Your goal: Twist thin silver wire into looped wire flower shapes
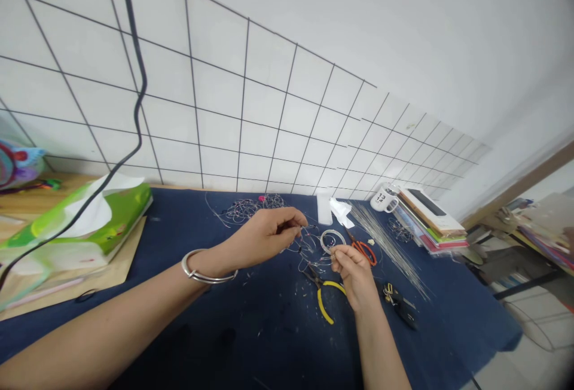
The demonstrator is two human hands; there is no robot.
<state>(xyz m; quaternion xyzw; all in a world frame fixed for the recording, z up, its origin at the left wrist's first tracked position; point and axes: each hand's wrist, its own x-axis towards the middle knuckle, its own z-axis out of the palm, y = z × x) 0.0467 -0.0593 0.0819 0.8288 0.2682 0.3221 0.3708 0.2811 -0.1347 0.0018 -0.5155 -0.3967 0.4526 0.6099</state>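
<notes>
My left hand (273, 231), with a silver bangle (191, 265) at the wrist, is closed in a pinch over the table. Thin wire loops (307, 246) lie right by its fingertips; whether one is between them is too fine to tell. My right hand (356, 270) pinches something small and brownish, mostly hidden by the fingers. Just behind those fingertips sits a pale round coil (323, 238). Below and between the hands lie pliers with yellow handles (321, 303). Scissors with orange handles (370, 253) rest beyond my right hand.
A heap of tangled wire (242, 210) lies at the back. Long straight wires (394, 246) spread to the right, near a white mug (384, 198), stacked books (433, 222) and a black-handled tool (403, 312). At left are a green tissue pack (130, 207) and a hanging black cable (138, 109).
</notes>
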